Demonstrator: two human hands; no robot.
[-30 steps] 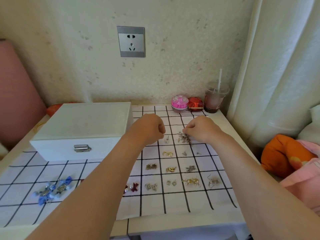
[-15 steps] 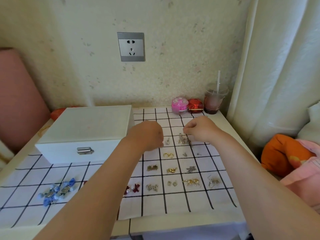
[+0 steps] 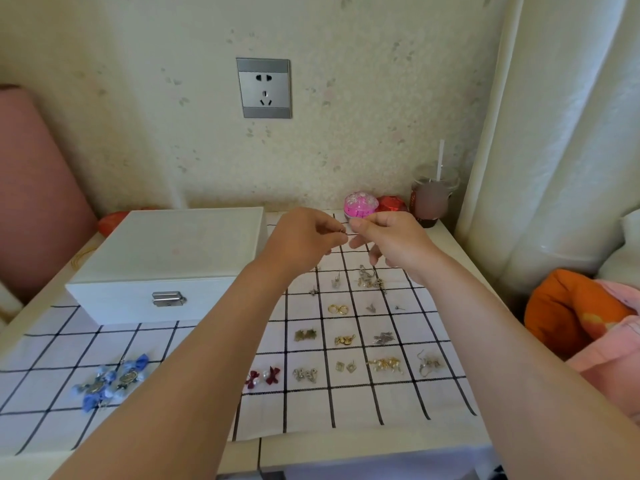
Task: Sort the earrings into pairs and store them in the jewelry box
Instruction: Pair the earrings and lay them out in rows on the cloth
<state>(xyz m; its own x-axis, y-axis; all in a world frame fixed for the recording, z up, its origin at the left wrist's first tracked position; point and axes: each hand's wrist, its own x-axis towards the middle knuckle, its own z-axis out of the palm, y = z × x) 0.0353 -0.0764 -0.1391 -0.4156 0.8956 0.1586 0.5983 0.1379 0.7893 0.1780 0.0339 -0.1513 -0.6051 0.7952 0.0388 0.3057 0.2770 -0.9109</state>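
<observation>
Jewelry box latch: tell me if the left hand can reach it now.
Probably yes: the latch sits uncovered on the jewelry box front, nothing before it, left hand just right of the box. It seems to pinch a small earring.

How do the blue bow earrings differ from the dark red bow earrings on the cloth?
The blue bow earrings are clearly larger than the dark red bow earrings. The blue ones lie alone at the left; the red ones sit at the left end of the nearest row of pairs. Both are pairs lying on checked cloth.
</observation>
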